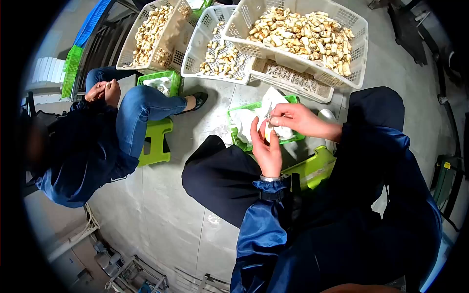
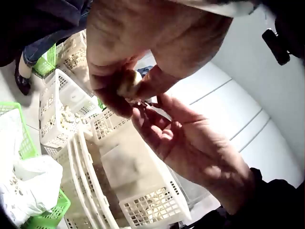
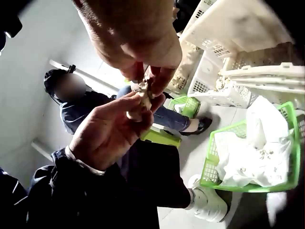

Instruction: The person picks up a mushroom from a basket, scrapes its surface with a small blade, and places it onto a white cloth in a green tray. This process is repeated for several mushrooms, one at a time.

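Held up over a green basket lined with white plastic, a small pale mushroom with a darker, rough end sits between the two hands. My left hand pinches its pale body between thumb and fingers, palm turned up. From the other side my right hand has thumb and fingertips together at the rough end. A thin, dark, narrow tool shows at the right fingertips; its full shape is hidden by the fingers. Small scraps lie on the white liner below.
White crates hold many mushrooms; a shallower crate holds fewer. At the left a seated person works with both hands beside another green basket. A green stool is under me, beside my knees.
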Action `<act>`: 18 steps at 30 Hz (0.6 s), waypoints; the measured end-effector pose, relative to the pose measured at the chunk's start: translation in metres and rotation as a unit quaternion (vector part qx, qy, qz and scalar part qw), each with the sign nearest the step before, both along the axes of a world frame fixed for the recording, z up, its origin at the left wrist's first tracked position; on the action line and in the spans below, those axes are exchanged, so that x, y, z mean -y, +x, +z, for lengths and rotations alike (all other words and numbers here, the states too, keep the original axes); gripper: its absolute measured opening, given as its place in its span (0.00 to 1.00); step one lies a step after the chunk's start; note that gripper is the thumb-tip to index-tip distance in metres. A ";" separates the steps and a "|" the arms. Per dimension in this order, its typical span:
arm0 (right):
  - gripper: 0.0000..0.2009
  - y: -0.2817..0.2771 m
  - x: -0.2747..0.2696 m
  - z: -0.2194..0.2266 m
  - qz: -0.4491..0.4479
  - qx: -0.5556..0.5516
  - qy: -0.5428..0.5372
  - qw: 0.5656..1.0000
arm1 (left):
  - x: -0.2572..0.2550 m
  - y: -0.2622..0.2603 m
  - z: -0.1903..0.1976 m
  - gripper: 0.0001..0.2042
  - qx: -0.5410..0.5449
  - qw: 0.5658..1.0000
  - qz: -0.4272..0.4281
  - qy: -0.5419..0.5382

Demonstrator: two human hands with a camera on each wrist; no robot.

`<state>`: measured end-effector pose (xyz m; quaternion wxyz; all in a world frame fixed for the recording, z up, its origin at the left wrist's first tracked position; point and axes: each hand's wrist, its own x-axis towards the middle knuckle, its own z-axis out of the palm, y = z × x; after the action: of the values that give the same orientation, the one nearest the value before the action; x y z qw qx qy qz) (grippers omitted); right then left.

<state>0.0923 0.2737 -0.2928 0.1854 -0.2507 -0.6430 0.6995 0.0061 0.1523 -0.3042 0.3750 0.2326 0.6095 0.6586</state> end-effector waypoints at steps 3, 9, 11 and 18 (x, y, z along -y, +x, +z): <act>0.08 0.002 -0.001 0.005 0.012 0.052 0.079 0.995 | 0.001 0.002 -0.002 0.26 -0.048 0.999 0.001 -0.015; 0.09 0.000 0.001 -0.004 0.008 -0.009 -0.047 0.999 | -0.002 0.002 -0.001 0.25 -0.105 0.994 0.020 -0.020; 0.09 0.000 0.003 0.000 -0.002 -0.017 0.096 0.995 | -0.003 0.002 0.002 0.25 -0.132 0.990 0.022 -0.031; 0.10 -0.001 -0.007 0.008 -0.041 -0.016 -0.163 0.986 | -0.004 0.002 0.010 0.25 -0.078 0.997 -0.002 0.009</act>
<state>0.0909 0.2803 -0.2845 0.1810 -0.2928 -0.5067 0.7904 0.0077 0.1563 -0.2947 0.3254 0.2883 0.6304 0.6431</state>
